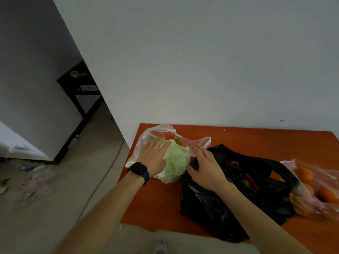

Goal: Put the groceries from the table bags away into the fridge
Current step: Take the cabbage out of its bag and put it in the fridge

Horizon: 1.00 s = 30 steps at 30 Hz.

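A: Scene, largest first, all placed rel. to the cabbage?

B: Orange table (pixel 247 142) is noted under it, set against the wall. Black bag (pixel 229 195) lies just right of the cabbage, touching it. Clear bag (pixel 161 132) is spread behind and left of the cabbage, w/ red and green items inside. Bag of oranges (pixel 311 187) sits well right of it, at the table's right end. Cabbage (pixel 175 162) itself rests on the table, partly on the clear plastic, near the left edge.

A: Hands?

B: Left hand (pixel 153 156) is laid flat on the cabbage's left side, fingers spread, not closed on it. Right hand (pixel 207 167) is spread at its right side, over the black bag's rim; contact w/ the cabbage can't be confirmed. Nothing is clamped.

A: Risks?

B: Cabbage could be rolled off the left edge if pushed from the right only. Plastic could be dragged up w/ the lift, spilling the clear bag's contents.

A: Room?

B: Left edge is close to the cabbage; front edge has bare table. Open floor is seen left of it, w/ litter. Fridge isn't identifiable.
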Tool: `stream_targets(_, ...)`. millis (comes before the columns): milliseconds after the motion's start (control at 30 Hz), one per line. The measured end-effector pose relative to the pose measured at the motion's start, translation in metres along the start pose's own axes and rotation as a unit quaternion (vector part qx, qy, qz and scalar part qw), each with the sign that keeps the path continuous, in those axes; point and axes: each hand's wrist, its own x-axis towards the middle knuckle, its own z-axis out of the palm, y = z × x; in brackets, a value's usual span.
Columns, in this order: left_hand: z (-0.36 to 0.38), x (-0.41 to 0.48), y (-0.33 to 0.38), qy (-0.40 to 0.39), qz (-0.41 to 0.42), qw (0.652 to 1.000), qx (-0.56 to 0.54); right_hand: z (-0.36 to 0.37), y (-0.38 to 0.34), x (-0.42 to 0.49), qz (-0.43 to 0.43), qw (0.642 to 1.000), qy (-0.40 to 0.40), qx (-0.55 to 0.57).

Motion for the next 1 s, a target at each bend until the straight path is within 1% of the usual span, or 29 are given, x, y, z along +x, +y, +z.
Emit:
stream_targets(67,0.010,0.032,-0.013,-0.028,0.053,0.995,0.077,0.014,0.000,0.037,0.013,0.998,-0.014,-0.061)
stream_targets(133,0.021,0.059,-0.030,-0.058,0.103,0.982,0.147,0.029,0.002,0.069,0.047,0.989,-0.066,-0.127)
stream_targets(200,0.035,0.074,-0.049,-0.068,0.136,0.973,0.176,0.043,0.007,0.090,0.073,0.975,-0.111,-0.180)
stream_targets(233,0.041,0.077,-0.061,-0.070,0.148,0.972,0.168,0.048,0.008,0.093,0.075,0.970,-0.121,-0.199)
stream_targets(300,0.053,0.066,-0.084,-0.088,0.167,0.977,0.099,0.057,0.009,0.085,0.079,0.965,-0.137,-0.211)
stream_targets(333,0.061,0.055,-0.094,-0.086,0.190,0.975,0.073,0.063,0.012,0.077,0.068,0.966,-0.123,-0.218)
stream_targets(433,0.087,0.023,-0.113,-0.007,0.284,0.957,0.064,0.080,0.011,0.062,0.005,0.979,-0.003,-0.203)
stream_targets(467,0.093,0.018,-0.115,0.021,0.303,0.951,0.049,0.084,0.006,0.066,-0.010,0.980,0.016,-0.200)
stream_targets(500,0.095,0.017,-0.113,0.040,0.314,0.948,0.023,0.085,-0.003,0.074,-0.027,0.978,0.004,-0.206)
stream_targets(533,0.095,0.018,-0.110,0.042,0.335,0.941,0.000,0.085,-0.012,0.085,-0.041,0.975,-0.020,-0.220)
stream_targets(600,0.084,0.024,-0.102,0.015,0.372,0.928,-0.013,0.087,-0.027,0.105,-0.045,0.962,-0.087,-0.253)
stream_targets(633,0.078,0.026,-0.099,0.000,0.370,0.929,-0.015,0.088,-0.031,0.111,-0.038,0.955,-0.116,-0.270)
stream_targets(667,0.071,0.028,-0.098,-0.014,0.345,0.938,-0.026,0.089,-0.033,0.112,-0.032,0.953,-0.127,-0.274)
stream_targets(733,0.059,0.037,-0.100,-0.047,0.241,0.967,-0.071,0.090,-0.033,0.107,-0.011,0.963,-0.115,-0.243)
stream_targets(767,0.058,0.041,-0.103,-0.052,0.191,0.976,-0.089,0.090,-0.035,0.103,0.004,0.967,-0.115,-0.226)
stream_targets(800,0.059,0.046,-0.106,-0.039,0.164,0.983,-0.079,0.091,-0.037,0.099,0.014,0.968,-0.115,-0.221)
stream_targets(867,0.063,0.054,-0.108,-0.031,0.137,0.989,-0.037,0.094,-0.036,0.093,0.017,0.967,-0.093,-0.236)
stream_targets(900,0.065,0.055,-0.108,-0.029,0.129,0.991,-0.035,0.096,-0.035,0.091,0.016,0.967,-0.084,-0.241)
stream_targets(1000,0.068,0.056,-0.112,-0.019,0.095,0.995,-0.028,0.102,-0.029,0.081,0.017,0.963,-0.102,-0.249)
